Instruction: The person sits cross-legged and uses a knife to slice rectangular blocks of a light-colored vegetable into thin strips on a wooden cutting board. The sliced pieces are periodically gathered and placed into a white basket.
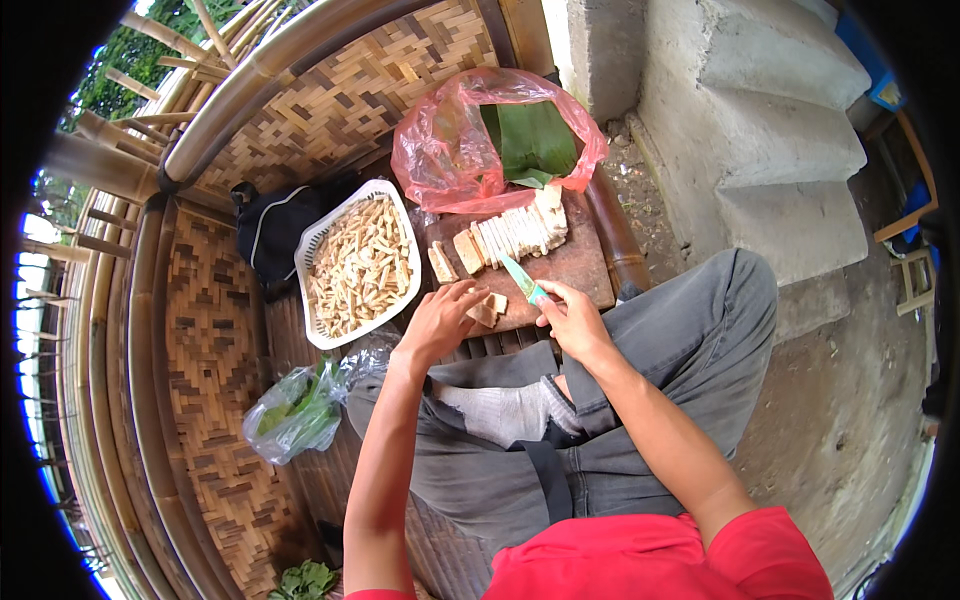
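Observation:
My right hand (568, 315) is closed round the handle of a small knife with a pale green blade (519, 275). The blade points up and left, near a row of sliced pale tempeh-like blocks (517, 229) on a brown cutting board (581, 262). At the board's near left part, my left hand (448, 311) is over a few cut pieces (489, 308); its fingertips partly hide them, and I cannot tell whether it grips one. One separate slice (442, 262) lies at the board's left edge. Left of the board, a white plastic basket (301, 262) holds many cut sticks.
A red plastic bag (442, 161) with a banana leaf (534, 142) lies beyond the board. A black bag (279, 225) sits behind the basket. A clear bag with green leaves (300, 409) lies by my left knee. Woven bamboo walls (217, 420) enclose the left; concrete steps (787, 142) stand right.

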A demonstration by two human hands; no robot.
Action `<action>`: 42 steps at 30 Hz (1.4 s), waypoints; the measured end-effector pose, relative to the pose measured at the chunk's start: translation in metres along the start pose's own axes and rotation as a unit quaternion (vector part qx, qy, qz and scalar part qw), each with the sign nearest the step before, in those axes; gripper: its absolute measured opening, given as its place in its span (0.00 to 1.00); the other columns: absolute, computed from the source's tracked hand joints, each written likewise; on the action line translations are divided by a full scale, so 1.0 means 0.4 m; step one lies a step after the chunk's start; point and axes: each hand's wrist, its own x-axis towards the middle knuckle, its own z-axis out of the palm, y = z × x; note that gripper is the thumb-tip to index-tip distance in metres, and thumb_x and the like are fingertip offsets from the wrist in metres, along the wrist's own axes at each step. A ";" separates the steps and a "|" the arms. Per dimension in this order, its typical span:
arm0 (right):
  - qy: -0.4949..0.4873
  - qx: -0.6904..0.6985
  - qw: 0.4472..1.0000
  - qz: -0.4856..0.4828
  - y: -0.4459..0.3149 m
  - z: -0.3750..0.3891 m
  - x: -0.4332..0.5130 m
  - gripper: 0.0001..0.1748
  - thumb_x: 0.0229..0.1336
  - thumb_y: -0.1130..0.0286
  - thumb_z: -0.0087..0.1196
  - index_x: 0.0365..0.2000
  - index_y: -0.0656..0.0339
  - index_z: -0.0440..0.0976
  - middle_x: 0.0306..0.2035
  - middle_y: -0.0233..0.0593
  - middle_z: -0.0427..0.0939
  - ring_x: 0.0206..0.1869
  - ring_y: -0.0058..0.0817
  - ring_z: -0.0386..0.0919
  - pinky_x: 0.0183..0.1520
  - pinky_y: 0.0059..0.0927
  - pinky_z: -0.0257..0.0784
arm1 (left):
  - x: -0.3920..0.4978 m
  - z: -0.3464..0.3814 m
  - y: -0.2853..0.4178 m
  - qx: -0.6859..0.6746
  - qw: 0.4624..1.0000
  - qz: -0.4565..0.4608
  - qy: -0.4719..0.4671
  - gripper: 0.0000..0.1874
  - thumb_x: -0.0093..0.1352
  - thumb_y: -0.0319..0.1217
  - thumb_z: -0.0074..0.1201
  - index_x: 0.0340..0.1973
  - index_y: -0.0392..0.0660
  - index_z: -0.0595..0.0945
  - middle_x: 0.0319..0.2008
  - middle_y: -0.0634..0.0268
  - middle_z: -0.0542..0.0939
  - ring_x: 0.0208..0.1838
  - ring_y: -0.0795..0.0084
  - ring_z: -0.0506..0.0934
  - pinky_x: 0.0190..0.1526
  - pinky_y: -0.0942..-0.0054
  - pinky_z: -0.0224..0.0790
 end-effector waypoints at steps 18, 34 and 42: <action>0.013 0.003 1.000 0.010 0.000 -0.005 -0.003 0.20 0.74 0.69 0.55 0.60 0.67 0.76 0.41 0.41 0.86 0.32 0.23 0.85 0.38 0.28 0.79 | -0.029 0.032 0.014 0.008 0.991 -0.044 0.126 0.06 0.71 0.31 0.62 0.42 0.50 0.83 0.42 0.67 0.83 0.54 0.61 0.80 0.68 0.50 0.62; 0.007 -0.005 1.000 0.007 -0.001 -0.004 0.000 0.20 0.73 0.70 0.55 0.60 0.68 0.75 0.42 0.43 0.85 0.32 0.24 0.85 0.38 0.28 0.79 | 0.005 0.046 0.023 -0.032 0.995 0.014 0.092 0.31 0.66 0.28 0.64 0.65 0.46 0.75 0.62 0.55 0.78 0.68 0.54 0.74 0.68 0.56 0.65; 0.009 -0.005 1.000 0.007 0.000 -0.004 0.001 0.21 0.74 0.69 0.55 0.61 0.69 0.75 0.42 0.43 0.85 0.32 0.24 0.86 0.38 0.28 0.79 | 0.034 0.067 -0.004 -0.023 0.997 0.022 0.073 0.23 0.67 0.29 0.64 0.59 0.46 0.81 0.57 0.58 0.81 0.63 0.57 0.78 0.65 0.59 0.69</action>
